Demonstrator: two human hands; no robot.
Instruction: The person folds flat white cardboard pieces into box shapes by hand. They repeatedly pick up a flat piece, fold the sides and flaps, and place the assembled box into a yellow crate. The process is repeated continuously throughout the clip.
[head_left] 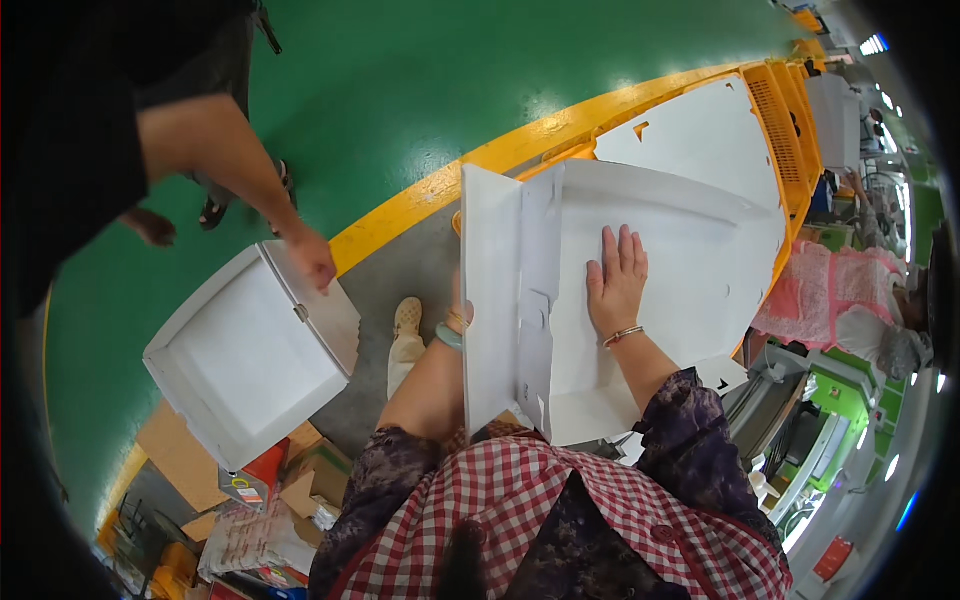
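A large white cardboard box (pixel 670 260) stands open in front of me, its folded side flap (pixel 492 300) raised along the left. My right hand (pixel 622 275) lies flat inside the box, fingers stretched, palm on the white bottom. My left hand (pixel 459 298) reaches behind the raised flap; only a sliver near the bracelets shows, and its fingers are hidden. To the left is a second open white box (pixel 250 350). A co-worker's hand (pixel 312 260), slightly blurred, is at that box's right-hand flap.
Flat white cardboard (pixel 690 125) lies on a yellow plastic crate (pixel 775 130) behind the box. Brown cartons (pixel 180 450) and a wrapped bundle (pixel 255 540) sit at lower left. Pink cloth (pixel 830 290) hangs at right. A yellow line (pixel 400 205) crosses the green floor (pixel 400 80).
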